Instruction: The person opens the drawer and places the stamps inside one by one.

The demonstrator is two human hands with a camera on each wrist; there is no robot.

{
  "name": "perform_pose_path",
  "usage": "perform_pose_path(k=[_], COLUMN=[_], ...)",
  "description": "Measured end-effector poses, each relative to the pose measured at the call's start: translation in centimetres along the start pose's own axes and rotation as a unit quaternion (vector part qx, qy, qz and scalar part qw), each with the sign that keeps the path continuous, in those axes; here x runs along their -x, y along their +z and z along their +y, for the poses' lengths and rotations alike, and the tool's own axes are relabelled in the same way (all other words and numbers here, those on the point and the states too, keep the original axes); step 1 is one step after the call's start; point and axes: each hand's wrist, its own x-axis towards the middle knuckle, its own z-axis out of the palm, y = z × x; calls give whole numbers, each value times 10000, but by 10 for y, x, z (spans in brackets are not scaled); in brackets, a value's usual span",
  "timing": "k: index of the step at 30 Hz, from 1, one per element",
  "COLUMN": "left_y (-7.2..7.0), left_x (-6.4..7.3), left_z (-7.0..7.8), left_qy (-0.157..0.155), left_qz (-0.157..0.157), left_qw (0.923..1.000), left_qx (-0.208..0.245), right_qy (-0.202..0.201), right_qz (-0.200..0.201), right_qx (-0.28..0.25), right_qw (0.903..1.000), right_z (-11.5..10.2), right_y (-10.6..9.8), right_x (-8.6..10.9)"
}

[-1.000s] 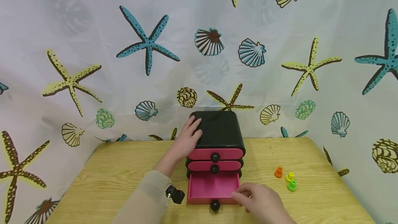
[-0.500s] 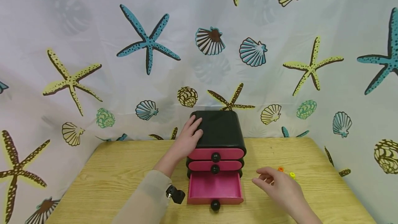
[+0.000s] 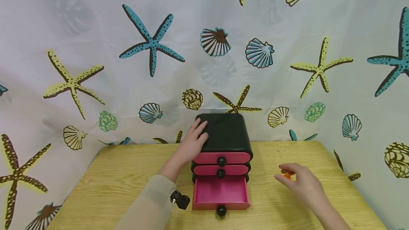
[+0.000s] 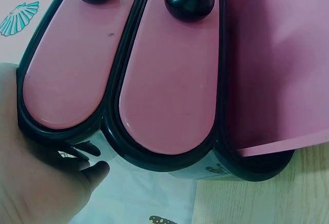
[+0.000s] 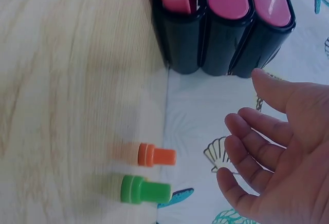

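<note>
A small black drawer cabinet (image 3: 223, 130) with pink fronts stands on the table. Its bottom drawer (image 3: 220, 191) is pulled out, and nothing shows inside; the two upper drawers are closed. My left hand (image 3: 191, 144) rests on the cabinet's top left edge. To the right of the cabinet, my right hand (image 3: 301, 182) is held with thumb and fingers apart, over the small stamp-like pieces. An orange piece (image 5: 157, 155) and a green piece (image 5: 146, 190) stand on the table, apart from the fingers in the right wrist view. A yellow one is almost wholly hidden behind the green.
The wooden table (image 3: 127, 176) reaches back to a hanging cloth (image 3: 179, 81) printed with starfish and shells. A round black knob (image 3: 221, 210) juts from the front of the pulled-out drawer. A small black camera (image 3: 180, 200) sits on the left wrist.
My right hand has moved away from the bottom drawer's right front corner, rightward to the small pieces, and now covers the yellow and green ones in the head view. The left hand stays put.
</note>
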Motion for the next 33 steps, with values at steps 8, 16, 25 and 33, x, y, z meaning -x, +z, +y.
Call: perform_pose_path(k=[8,16,25,33], left_y=[0,-2,-1,-1], left_x=[-2,3,2,3], left_z=[-4,4,2,4], left_qy=[-109,10,-7,-10], left_qz=[-58,17,-5,0], left_qw=[9999,10000,10000,10000], left_qx=[-44,65,31,11], right_qy=[143,46,69,279], right_qz=[-112,-83,-126,-453], right_qx=[-31,13,104,-181], right_qw=[9998,10000,9998,9984], right_z=[25,43,56,64], right_y=[-8,-9,-6,0], right_x=[-6,-11,-17,-26])
